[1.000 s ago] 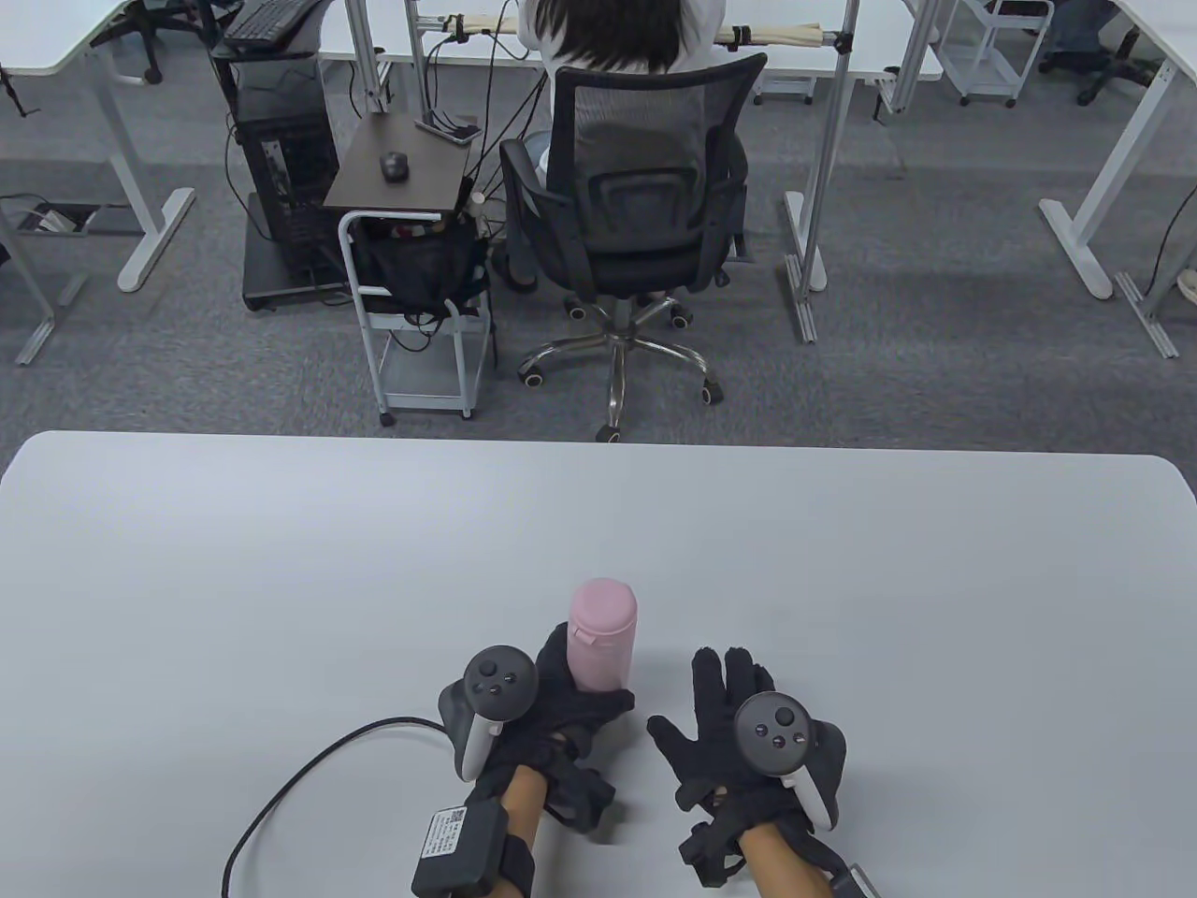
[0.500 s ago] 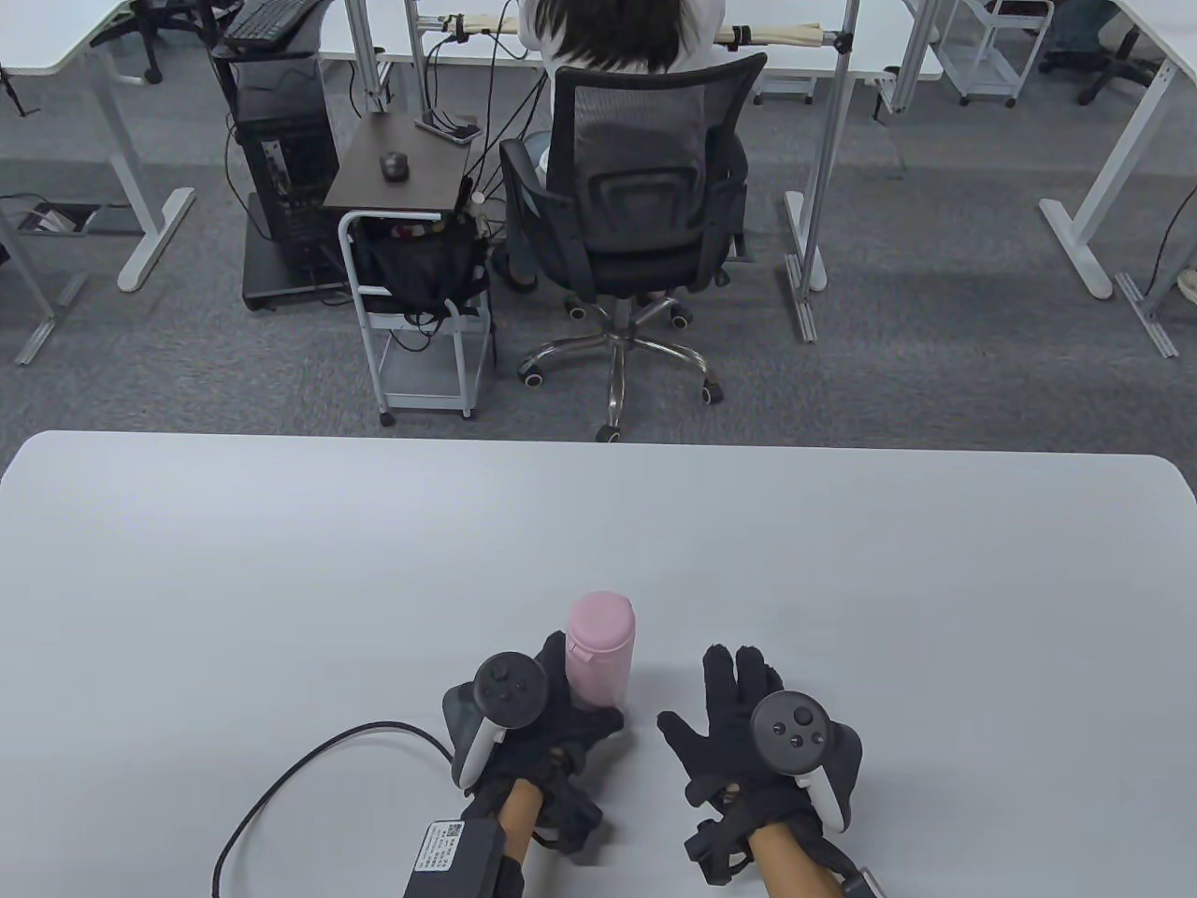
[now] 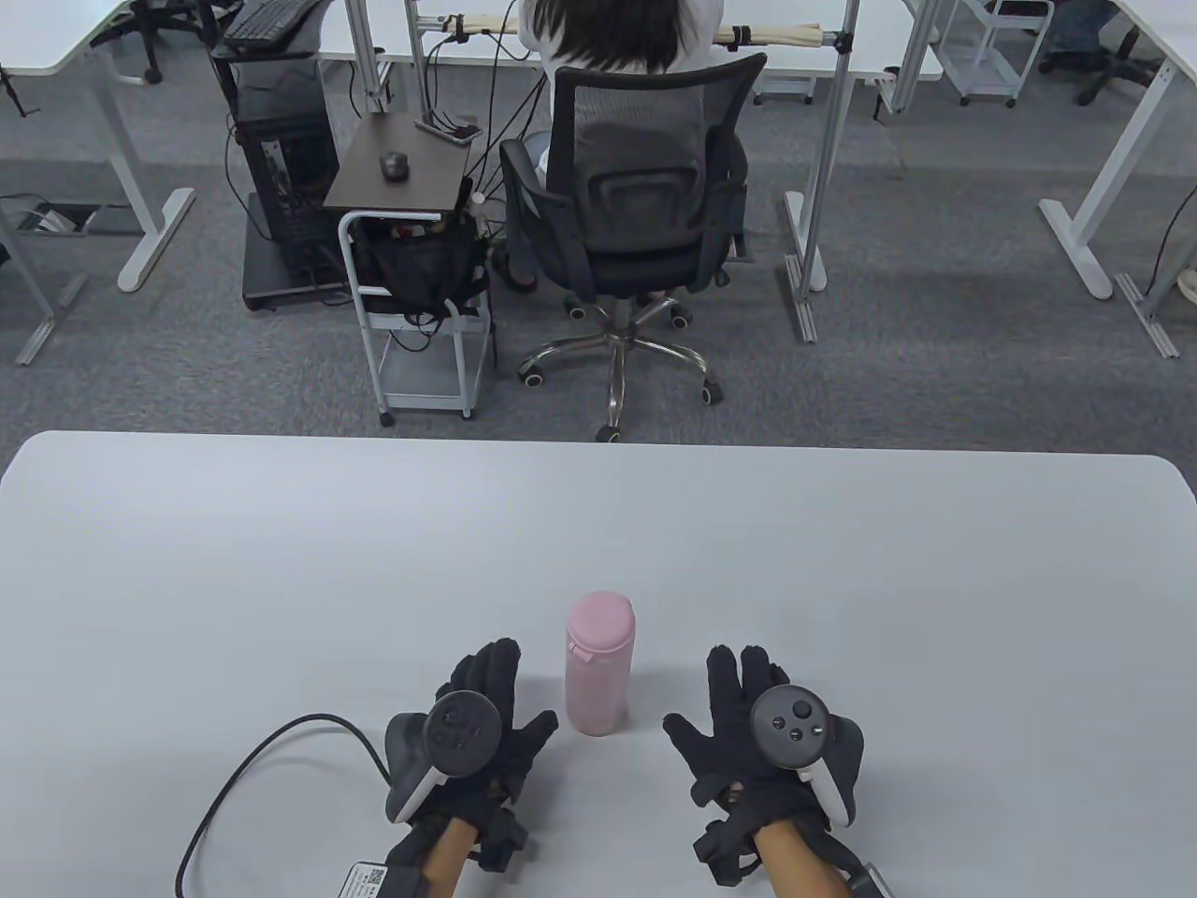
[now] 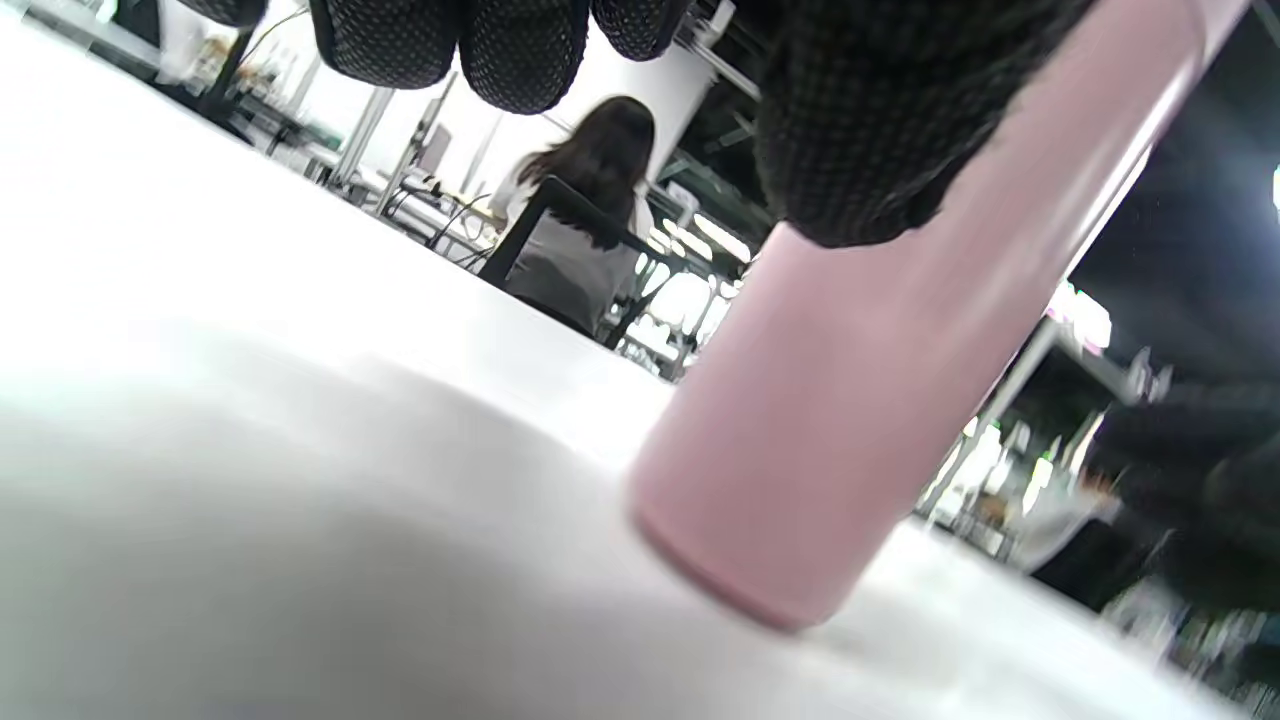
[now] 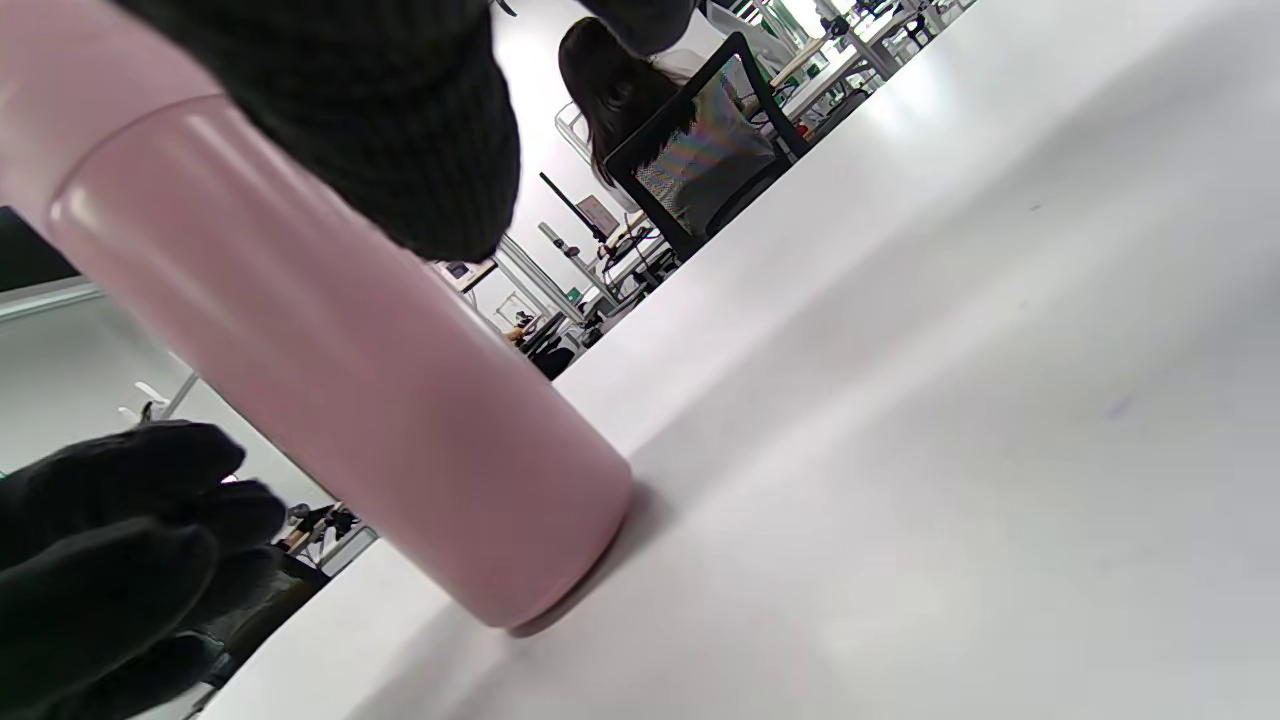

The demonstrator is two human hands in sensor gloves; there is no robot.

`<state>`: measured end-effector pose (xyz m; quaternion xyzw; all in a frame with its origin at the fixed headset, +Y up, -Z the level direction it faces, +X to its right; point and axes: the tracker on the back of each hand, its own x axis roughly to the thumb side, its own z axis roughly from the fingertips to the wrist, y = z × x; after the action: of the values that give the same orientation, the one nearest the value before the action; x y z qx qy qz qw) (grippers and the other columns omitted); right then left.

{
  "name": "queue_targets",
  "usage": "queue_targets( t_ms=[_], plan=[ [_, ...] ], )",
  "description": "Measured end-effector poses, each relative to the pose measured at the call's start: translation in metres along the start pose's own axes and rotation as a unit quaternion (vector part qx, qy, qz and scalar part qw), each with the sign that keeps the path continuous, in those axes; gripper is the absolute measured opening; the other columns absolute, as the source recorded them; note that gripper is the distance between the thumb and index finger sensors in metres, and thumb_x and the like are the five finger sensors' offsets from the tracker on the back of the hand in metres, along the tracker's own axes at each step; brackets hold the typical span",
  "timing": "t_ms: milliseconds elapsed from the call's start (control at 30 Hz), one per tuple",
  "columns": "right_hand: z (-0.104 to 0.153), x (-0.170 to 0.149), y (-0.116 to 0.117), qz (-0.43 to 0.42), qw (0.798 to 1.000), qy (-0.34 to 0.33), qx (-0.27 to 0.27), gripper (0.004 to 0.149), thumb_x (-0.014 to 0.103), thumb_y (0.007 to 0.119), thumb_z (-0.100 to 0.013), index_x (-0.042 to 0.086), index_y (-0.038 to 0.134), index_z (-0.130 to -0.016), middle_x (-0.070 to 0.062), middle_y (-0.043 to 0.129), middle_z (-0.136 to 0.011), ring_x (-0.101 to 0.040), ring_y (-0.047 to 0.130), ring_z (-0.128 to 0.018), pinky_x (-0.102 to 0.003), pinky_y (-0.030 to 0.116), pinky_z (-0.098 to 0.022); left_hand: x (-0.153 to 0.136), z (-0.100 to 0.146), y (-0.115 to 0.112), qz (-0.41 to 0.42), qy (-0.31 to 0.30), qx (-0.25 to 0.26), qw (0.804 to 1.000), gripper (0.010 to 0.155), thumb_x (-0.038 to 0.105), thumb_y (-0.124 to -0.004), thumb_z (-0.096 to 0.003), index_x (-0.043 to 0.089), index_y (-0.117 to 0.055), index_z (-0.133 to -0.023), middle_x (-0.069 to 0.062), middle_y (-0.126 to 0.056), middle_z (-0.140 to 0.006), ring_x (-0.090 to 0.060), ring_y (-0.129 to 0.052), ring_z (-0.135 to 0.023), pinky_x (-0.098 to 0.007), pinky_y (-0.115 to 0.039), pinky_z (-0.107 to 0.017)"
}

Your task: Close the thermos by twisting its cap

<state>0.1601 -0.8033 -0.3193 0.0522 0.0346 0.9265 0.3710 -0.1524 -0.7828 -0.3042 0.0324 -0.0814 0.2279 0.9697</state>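
Two gloved hands lay on the worktop [image 3: 281, 561], one either side of a single pink thermos [image 3: 598, 666]. The left hand [image 3: 482, 720] had its fingers straight and spread, holding nothing, just beside the thermos but apart from it in the table view. The right hand [image 3: 739, 725] was likewise flat and spread, gripping nothing, a little clear of the bottle on its other side. Each hand carried one tracker on its back: the left tracker [image 3: 439, 748] and the right tracker [image 3: 795, 734], two in all. A black cable [image 3: 252, 776] ran from the left wrist, where a small box bore a white label [image 3: 363, 879] with a square code; its writing was too small to read.

One thermos stood upright between the hands, near the worktop's front edge, its cap [image 3: 600, 617] seated on top. No brand or lettering showed on its pink wall in either wrist view.

Beyond the worktop, one person sat in a black mesh chair [image 3: 636, 215], back to the camera.
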Motion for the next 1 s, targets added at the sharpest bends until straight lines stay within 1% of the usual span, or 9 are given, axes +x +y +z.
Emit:
queue_targets(
  t_ms=[100,200,300,467,667,800,833,900,1000],
  plan=[
    [0.001,-0.002,0.0,0.022,1.0,0.008,0.008,0.088,0.05,0.084,-0.05,0.008,0.037,-0.112,-0.028,0.017,-0.109,-0.063,0.019,-0.094,-0.077,0.026,-0.065,0.002,0.004,0.0,-0.034,-0.011,-0.008,0.999,0.084,0.051,-0.084,-0.0487,0.016,-0.04,-0.112,-0.022,-0.051,-0.117,-0.056,-0.052,-0.105,-0.072,-0.049,-0.071],
    [0.004,0.003,-0.002,0.031,0.999,0.005,0.02,0.088,0.05,0.084,-0.05,0.009,0.036,-0.112,-0.028,0.016,-0.109,-0.063,0.018,-0.094,-0.077,0.025,-0.065,0.002,0.006,-0.002,-0.042,-0.003,-0.043,0.998,0.082,0.05,-0.083,-0.0497,0.016,-0.042,-0.112,-0.022,-0.045,-0.119,-0.057,-0.044,-0.107,-0.073,-0.043,-0.072],
    [0.007,0.009,-0.005,0.034,0.999,-0.007,0.022,0.087,0.05,0.084,-0.05,0.009,0.038,-0.112,-0.029,0.017,-0.109,-0.063,0.018,-0.094,-0.077,0.026,-0.065,0.001,0.009,0.001,-0.1,-0.006,-0.029,0.994,0.082,0.051,-0.082,-0.0492,0.016,-0.043,-0.112,-0.022,-0.047,-0.119,-0.057,-0.045,-0.107,-0.073,-0.044,-0.072],
    [0.012,0.015,-0.008,0.054,0.998,-0.018,0.022,0.087,0.05,0.084,-0.05,0.009,0.038,-0.112,-0.028,0.016,-0.109,-0.063,0.017,-0.094,-0.077,0.025,-0.065,-0.001,0.011,0.003,-0.074,0.0,-0.032,0.997,0.084,0.052,-0.082,-0.0491,0.016,-0.041,-0.113,-0.023,-0.043,-0.12,-0.058,-0.041,-0.107,-0.074,-0.041,-0.072],
    [0.013,0.022,-0.008,0.065,0.997,-0.024,0.025,0.087,0.05,0.083,-0.051,0.01,0.036,-0.113,-0.028,0.015,-0.109,-0.063,0.017,-0.094,-0.077,0.025,-0.065,0.002,0.013,-0.001,-0.074,-0.008,-0.05,0.996,0.089,0.053,-0.08,-0.05,0.019,-0.027,-0.113,-0.023,-0.037,-0.121,-0.059,-0.037,-0.107,-0.074,-0.039,-0.072],
    [0.012,0.021,-0.006,0.073,0.997,-0.019,0.031,0.087,0.05,0.083,-0.051,0.01,0.036,-0.113,-0.028,0.015,-0.109,-0.063,0.016,-0.094,-0.077,0.025,-0.065,0.005,0.013,-0.003,-0.076,-0.012,-0.051,0.996,0.088,0.053,-0.079,-0.0503,0.019,-0.027,-0.113,-0.023,-0.036,-0.121,-0.059,-0.036,-0.108,-0.074,-0.039,-0.073],
    [0.012,0.021,-0.005,0.074,0.997,-0.018,0.031,0.087,0.05,0.083,-0.051,0.011,0.036,-0.113,-0.028,0.015,-0.109,-0.063,0.016,-0.094,-0.077,0.025,-0.065,0.005,0.013,-0.003,-0.075,-0.013,-0.05,0.996,0.085,0.05,-0.079,-0.0514,0.02,-0.028,-0.113,-0.022,-0.036,-0.121,-0.059,-0.037,-0.107,-0.074,-0.039,-0.073],
    [0.011,0.019,-0.002,0.079,0.996,-0.014,0.039,0.087,0.05,0.083,-0.051,0.01,0.036,-0.113,-0.028,0.015,-0.109,-0.063,0.017,-0.094,-0.077,0.025,-0.065,0.005,0.013,-0.003,-0.081,-0.024,-0.024,0.996,0.081,0.046,-0.078,-0.0515,0.02,-0.031,-0.112,-0.021,-0.04,-0.12,-0.058,-0.041,-0.107,-0.073,-0.042,-0.072],
    [0.009,0.019,0.001,0.084,0.995,-0.012,0.047,0.087,0.05,0.083,-0.051,0.011,0.036,-0.112,-0.028,0.015,-0.109,-0.063,0.016,-0.094,-0.077,0.025,-0.065,0.004,0.013,-0.003,-0.079,-0.022,-0.026,0.996,0.082,0.048,-0.079,-0.051,0.02,-0.032,-0.112,-0.022,-0.041,-0.12,-0.057,-0.041,-0.107,-0.073,-0.042,-0.072]
  ],
)
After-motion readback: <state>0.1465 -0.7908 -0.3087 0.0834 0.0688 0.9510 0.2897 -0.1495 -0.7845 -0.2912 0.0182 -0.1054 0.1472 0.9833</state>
